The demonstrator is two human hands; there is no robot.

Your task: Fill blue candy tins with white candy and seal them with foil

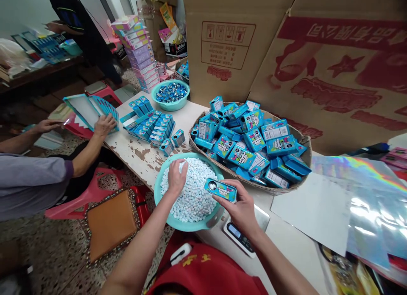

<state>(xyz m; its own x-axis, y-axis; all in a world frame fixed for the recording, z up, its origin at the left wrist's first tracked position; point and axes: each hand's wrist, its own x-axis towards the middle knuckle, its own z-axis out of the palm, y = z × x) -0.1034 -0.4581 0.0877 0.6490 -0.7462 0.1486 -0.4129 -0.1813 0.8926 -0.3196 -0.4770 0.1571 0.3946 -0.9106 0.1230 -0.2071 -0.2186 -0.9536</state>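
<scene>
My left hand (pixel 177 176) is over the far left part of a turquoise bowl (pixel 158 189) full of small pale blue and white candies (pixel 197 193). Its thumb and fingers are apart, with the fingertips at the candies; I cannot see any held. In my right hand (pixel 240 206) is a small blue candy box (pixel 226 191) with a round window, tilted above the right side of the bowl. Beyond it, a cut-down carton (pixel 286 191) is heaped with similar blue boxes (pixel 241 155). A digital scale (pixel 237 231) lies under my right wrist.
Two blue boxes (pixel 171 143) stand near a display tray (pixel 140 127) of filled rows. Behind is a bowl of shiny blue pieces (pixel 171 93). At left, a co-worker's hand (pixel 105 124) touches another display box. Large cardboard (pixel 235 44) stands behind; holographic sheets (pixel 372 201) lie right.
</scene>
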